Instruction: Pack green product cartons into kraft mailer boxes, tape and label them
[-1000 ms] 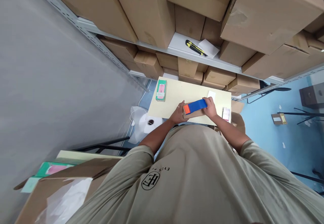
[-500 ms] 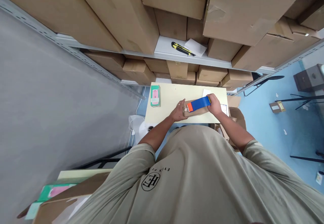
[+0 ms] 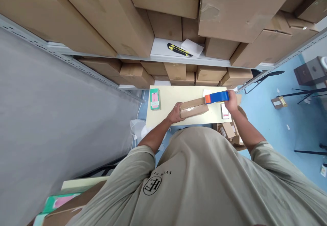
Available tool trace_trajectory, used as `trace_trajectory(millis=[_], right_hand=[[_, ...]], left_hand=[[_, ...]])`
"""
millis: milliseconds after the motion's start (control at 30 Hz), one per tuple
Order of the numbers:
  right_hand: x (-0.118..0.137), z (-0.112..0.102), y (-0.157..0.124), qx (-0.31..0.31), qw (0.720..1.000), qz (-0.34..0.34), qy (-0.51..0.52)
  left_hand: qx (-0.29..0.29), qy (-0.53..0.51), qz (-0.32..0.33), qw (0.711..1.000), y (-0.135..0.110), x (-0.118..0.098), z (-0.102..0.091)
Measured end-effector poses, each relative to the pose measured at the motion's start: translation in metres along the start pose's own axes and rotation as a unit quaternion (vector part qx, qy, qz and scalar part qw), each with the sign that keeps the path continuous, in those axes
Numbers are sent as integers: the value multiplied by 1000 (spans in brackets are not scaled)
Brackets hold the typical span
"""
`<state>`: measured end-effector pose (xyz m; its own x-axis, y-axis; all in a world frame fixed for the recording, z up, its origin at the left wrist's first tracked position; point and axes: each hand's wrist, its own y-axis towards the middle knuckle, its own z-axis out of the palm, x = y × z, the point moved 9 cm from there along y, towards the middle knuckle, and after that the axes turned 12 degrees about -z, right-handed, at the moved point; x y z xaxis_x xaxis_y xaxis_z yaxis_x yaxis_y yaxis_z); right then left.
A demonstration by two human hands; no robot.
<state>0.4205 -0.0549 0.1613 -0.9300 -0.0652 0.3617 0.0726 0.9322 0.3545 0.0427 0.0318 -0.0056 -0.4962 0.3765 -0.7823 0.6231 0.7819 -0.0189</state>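
Note:
A small brown cardboard box [image 3: 194, 108] lies on the pale yellow table [image 3: 173, 98], with shiny clear tape along its top. My left hand [image 3: 174, 114] grips the box's left end. My right hand [image 3: 232, 102] is closed round the handle of a blue and orange tape dispenser [image 3: 217, 97]. The dispenser's orange end is at the box's right end, and its body reaches out past it to the right.
A green and pink packet [image 3: 154, 99] stands at the table's left edge. A white card [image 3: 224, 111] lies near the right edge. A yellow-black utility knife [image 3: 178, 49] rests on the shelf among stacked cartons. Open boxes [image 3: 230, 132] sit on the blue floor at the right.
My right hand has drawn the tape dispenser from over the box's top to beyond its right end. The left hand has stayed on the box's left end. The camera view has shifted slightly.

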Motion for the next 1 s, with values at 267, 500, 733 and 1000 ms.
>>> trace_trajectory(millis=[267,500,733,1000], right_hand=[[-64,-27,-21,10,999,28,-33],[-61,-4,-20,81,994,39,-57],[-40,16,-24,133,986,38,-97],[-37,19,-27,153,983,49,-93]], left_hand=[[29,32,12,999,15,19,-25],[70,72,-14,995,33,25,-41],[127,213,-71,966,36,7,-55],[91,310,-21,946,66,-110,14]])
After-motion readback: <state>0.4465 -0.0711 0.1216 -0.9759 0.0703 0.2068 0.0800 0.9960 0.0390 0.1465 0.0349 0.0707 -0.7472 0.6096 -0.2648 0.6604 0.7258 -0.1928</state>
